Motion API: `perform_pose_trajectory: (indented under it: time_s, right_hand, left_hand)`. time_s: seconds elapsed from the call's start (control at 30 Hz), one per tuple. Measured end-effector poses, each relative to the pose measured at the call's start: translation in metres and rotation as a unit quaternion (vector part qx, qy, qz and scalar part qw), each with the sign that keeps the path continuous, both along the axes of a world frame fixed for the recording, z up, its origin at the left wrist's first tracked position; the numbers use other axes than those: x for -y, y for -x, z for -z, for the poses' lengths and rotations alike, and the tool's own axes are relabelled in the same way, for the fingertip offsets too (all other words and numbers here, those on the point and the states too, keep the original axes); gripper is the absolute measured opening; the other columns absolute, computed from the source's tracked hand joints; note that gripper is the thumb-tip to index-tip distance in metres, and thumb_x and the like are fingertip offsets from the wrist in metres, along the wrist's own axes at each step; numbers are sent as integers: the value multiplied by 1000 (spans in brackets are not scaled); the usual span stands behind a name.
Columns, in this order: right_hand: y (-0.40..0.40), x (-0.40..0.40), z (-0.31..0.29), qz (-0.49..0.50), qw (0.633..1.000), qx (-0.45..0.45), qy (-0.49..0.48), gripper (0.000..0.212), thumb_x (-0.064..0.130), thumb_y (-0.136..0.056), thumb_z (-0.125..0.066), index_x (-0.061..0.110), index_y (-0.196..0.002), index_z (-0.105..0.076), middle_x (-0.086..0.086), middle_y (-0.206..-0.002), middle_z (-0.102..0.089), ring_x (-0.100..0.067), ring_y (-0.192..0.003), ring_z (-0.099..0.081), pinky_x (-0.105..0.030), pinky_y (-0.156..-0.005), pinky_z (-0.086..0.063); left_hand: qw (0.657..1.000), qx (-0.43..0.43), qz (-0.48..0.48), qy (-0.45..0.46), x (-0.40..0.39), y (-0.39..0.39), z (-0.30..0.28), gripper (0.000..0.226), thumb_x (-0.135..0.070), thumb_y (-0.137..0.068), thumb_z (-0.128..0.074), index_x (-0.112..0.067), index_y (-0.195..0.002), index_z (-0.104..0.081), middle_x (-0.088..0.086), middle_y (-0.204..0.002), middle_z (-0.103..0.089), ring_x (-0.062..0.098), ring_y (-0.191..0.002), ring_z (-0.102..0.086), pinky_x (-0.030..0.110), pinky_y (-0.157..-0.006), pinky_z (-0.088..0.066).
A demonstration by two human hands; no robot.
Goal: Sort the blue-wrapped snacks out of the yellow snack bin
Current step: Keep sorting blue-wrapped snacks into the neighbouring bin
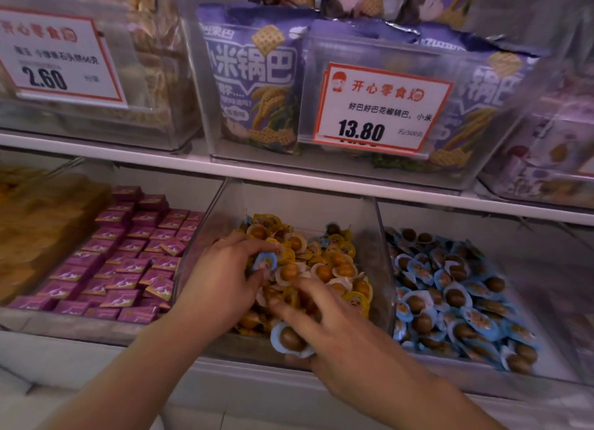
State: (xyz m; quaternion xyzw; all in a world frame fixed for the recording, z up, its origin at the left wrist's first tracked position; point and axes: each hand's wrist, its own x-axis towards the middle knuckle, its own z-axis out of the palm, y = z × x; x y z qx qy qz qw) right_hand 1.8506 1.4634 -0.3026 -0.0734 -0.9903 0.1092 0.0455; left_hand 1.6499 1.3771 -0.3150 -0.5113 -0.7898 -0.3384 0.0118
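A clear bin (384, 268) on the lower shelf holds a heap of yellow-wrapped snacks (334, 262). My left hand (221, 275) reaches into its left side and pinches a blue-wrapped snack (265, 262) between thumb and fingers. My right hand (347, 342) is at the bin's front; its thumb and palm hold another blue-wrapped snack (289, 338), while its fingers stretch over the yellow pile. The bin to the right is full of blue-wrapped snacks (456, 297).
Purple boxed snacks (128, 259) fill the bin to the left. The upper shelf (289, 172) overhangs the bins and carries clear bins of purple bags (254, 75) with price tags (382, 108).
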Motion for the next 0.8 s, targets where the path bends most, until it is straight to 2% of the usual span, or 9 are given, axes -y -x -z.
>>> perform_pose_trajectory:
  time_s: [0.17, 0.27, 0.37, 0.47, 0.57, 0.67, 0.7, 0.73, 0.8]
  right_hand:
    - [0, 1, 4, -4, 999, -36, 34, 62, 19, -95, -55, 38, -148, -28, 2, -156, -11, -24, -140, -26, -44, -92, -52]
    - [2, 0, 2, 43, 986, -104, 126, 43, 21, -96, -55, 31, -138, -50, 9, -144, -34, -12, -129, -42, -30, -101, -46]
    - [5, -1, -3, 89, 976, -123, 155, 47, -1, -87, -58, 23, -128, -63, 9, -131, -47, -8, -121, -46, -6, -100, -31]
    - [9, -2, -9, 153, 958, -160, 185, 41, 0, -90, -61, 24, -124, -67, 7, -119, -58, -6, -111, -55, -9, -95, -38]
    - [10, -7, -28, 257, 843, -228, 415, 27, 9, -97, -58, 28, -110, -72, 5, -99, -73, -5, -87, -69, -13, -71, -51]
    - [5, -8, -46, 213, 599, -234, 735, 25, 5, -94, -50, 7, -108, -72, -10, -100, -74, -19, -86, -70, -29, -67, -55]
    - [1, -8, -50, 185, 551, -242, 777, 28, 8, -91, -52, 3, -111, -70, -13, -104, -72, -22, -91, -67, -33, -72, -53]
    - [-3, -8, -53, 168, 534, -253, 789, 31, 13, -88, -57, 3, -114, -69, -14, -106, -70, -22, -94, -65, -34, -75, -52]
    - [-12, -13, -53, 185, 590, -279, 735, 27, 22, -87, -69, 11, -112, -71, -9, -105, -72, -17, -91, -67, -28, -68, -53]
  left_hand:
    - [997, 6, -36, -65, 1, -1, -2, 31, -18, -85, -72, -32, -112, -70, -18, -101, -54, 5, -98, -56, 17, -78, -38]
    - [994, 23, -29, -101, 0, -6, -4, 31, -17, -85, -72, -32, -112, -69, -18, -101, -55, -2, -93, -56, 4, -77, -37]
    - [985, 69, -3, -159, -1, -13, -9, 31, -15, -84, -74, -31, -110, -68, -21, -104, -57, -1, -95, -61, 11, -82, -47]
    - [977, 83, 30, -192, -1, -24, -15, 32, -15, -84, -73, -32, -112, -68, -19, -106, -59, 3, -98, -63, 17, -84, -50]
    - [962, 129, 51, -234, 0, -43, -23, 33, -15, -85, -74, -31, -113, -68, -12, -108, -63, 13, -100, -67, 27, -84, -54]
    - [952, 135, 90, -261, -3, -69, -30, 32, -19, -84, -72, -32, -114, -67, -12, -111, -65, 14, -106, -65, 25, -88, -51]
    - [953, 122, 99, -258, -6, -76, -32, 32, -21, -85, -71, -33, -114, -67, -16, -112, -65, 10, -108, -64, 19, -90, -48]
    - [956, 110, 102, -251, -9, -82, -33, 31, -24, -86, -70, -35, -115, -67, -20, -112, -65, 6, -109, -63, 16, -90, -46]
    - [962, 102, 106, -231, -18, -89, -36, 31, -31, -88, -67, -33, -119, -67, -23, -114, -64, 8, -112, -61, 19, -93, -46]
